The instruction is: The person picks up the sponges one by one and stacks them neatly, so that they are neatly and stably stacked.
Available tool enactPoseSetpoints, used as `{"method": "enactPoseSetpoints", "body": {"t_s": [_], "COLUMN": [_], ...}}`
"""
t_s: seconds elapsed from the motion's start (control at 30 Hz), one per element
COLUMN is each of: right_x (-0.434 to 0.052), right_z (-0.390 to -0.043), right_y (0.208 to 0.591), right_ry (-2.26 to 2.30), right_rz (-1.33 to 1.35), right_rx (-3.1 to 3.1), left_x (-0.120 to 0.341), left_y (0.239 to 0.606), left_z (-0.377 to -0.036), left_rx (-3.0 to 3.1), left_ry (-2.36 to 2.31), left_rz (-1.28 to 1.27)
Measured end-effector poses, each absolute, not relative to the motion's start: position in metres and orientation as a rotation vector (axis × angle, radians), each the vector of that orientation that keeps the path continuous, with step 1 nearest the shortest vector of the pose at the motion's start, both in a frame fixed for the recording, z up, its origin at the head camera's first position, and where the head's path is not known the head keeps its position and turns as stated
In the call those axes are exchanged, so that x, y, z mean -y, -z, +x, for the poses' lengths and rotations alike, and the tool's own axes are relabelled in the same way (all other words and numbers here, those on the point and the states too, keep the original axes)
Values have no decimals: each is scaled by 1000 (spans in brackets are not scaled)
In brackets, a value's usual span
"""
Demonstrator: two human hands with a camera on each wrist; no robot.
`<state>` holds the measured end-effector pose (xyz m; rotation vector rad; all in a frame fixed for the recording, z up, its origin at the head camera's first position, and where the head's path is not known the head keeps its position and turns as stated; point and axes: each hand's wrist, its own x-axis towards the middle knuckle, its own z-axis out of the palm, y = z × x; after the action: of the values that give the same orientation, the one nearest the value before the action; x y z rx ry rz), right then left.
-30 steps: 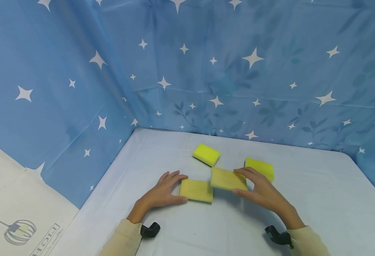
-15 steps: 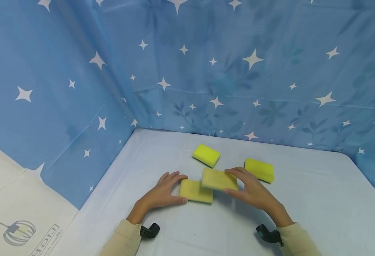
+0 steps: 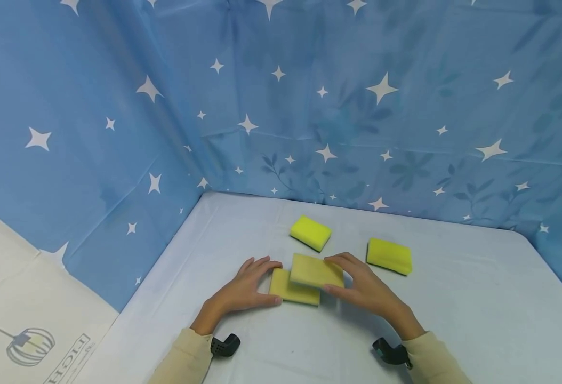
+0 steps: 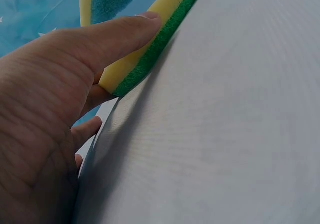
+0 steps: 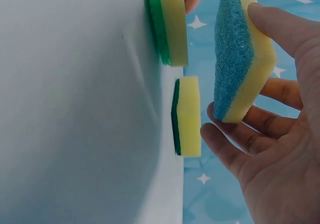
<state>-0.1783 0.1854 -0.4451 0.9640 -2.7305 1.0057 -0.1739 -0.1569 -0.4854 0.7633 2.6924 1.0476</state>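
My right hand (image 3: 369, 285) grips a yellow sponge with a blue scouring side (image 3: 313, 270) by its edges, thumb on one edge and fingers on the opposite one. The right wrist view shows the blue scouring side (image 5: 232, 53) facing the table. Below it, partly covered in the head view, a yellow sponge with a green scouring layer (image 3: 283, 287) lies yellow side up on the table. My left hand (image 3: 245, 288) holds that lower sponge at its left end, between thumb and fingers. In the right wrist view a gap shows between the two sponges.
Two brighter yellow sponges lie farther back on the white-covered table (image 3: 463, 298): one sponge (image 3: 310, 232) behind the held one, another sponge (image 3: 389, 256) to the right. A blue star-patterned curtain (image 3: 281, 106) borders the table's back and left sides.
My right hand has moved left with the blue-backed sponge, which now overlaps more of the lower sponge in the head view. The left hand and the green-backed sponge have stayed in place.
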Motion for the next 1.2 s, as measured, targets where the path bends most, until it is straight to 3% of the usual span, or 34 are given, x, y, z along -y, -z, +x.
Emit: {"method": "enactPoseSetpoints", "body": {"t_s": [1.2], "right_x": [-144], "right_z": [-173], "right_y": [455], "right_ry": [-1052], "right_rz": [993], "right_rx": [2748], "left_x": [155], "left_y": [483], "left_z": [-170], "left_rx": [-2706], "left_ry": [-1065], "left_rz": [689]}}
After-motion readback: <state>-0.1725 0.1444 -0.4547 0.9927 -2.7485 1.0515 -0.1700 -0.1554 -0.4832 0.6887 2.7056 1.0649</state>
